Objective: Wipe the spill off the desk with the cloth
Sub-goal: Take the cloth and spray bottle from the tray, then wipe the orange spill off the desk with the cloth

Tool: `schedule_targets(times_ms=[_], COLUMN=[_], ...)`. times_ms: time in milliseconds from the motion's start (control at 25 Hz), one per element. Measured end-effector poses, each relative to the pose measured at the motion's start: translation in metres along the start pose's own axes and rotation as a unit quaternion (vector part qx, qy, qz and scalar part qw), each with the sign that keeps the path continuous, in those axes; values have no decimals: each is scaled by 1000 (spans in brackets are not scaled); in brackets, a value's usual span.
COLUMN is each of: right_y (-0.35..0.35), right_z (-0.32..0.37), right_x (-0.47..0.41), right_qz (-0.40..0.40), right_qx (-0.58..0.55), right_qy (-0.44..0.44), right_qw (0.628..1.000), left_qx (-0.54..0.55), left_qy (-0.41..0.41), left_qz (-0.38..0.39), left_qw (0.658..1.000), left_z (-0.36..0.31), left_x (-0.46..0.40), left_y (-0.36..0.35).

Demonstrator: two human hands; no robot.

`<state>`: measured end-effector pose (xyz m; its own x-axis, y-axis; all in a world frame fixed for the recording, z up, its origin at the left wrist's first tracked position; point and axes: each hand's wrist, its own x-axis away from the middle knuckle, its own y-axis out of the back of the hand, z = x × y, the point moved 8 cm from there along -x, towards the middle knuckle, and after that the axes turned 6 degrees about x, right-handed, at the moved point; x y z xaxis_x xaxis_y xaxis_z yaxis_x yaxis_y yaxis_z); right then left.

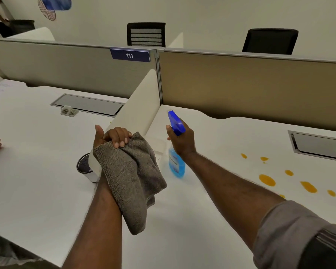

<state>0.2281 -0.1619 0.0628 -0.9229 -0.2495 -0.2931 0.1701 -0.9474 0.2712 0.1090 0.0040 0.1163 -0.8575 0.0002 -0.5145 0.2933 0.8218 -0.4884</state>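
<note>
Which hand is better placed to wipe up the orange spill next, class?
Left. The left hand already holds the grey cloth; the right hand is wrapped around the spray bottle. The spill lies on the right, so it must reach across.

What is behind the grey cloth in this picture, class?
Behind the cloth held in the left hand stands a low white divider, and a dark round cup peeks out at its left. The divider's near end is hidden.

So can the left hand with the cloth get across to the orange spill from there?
Probably not directly: the right forearm and spray bottle lie between the left hand holding the cloth and the orange spill.
</note>
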Motion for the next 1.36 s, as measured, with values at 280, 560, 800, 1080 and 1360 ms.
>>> schedule_targets(times_ms=[280,560,800,1080,1360], right_y=[-3,10,105,108,217], right_z=[-12,-19,11,7,-43], right_x=[-12,1,54,142,184], right_qz=[39,130,-170,306,194], right_qx=[12,70,23,-232,-424], right_qy=[-10,-38,-48,-256,-348], right_qw=[999,988,984,887,813], left_qx=[-20,-11,-2,73,73], left_qy=[3,5,10,47,199], left_qz=[-86,-103,-121,-118,-276], left_qw=[996,995,993,989,937], left_z=[3,10,27,92,218], left_x=[7,2,-6,-31,-14], left_y=[-2,-23,-67,-170,-201])
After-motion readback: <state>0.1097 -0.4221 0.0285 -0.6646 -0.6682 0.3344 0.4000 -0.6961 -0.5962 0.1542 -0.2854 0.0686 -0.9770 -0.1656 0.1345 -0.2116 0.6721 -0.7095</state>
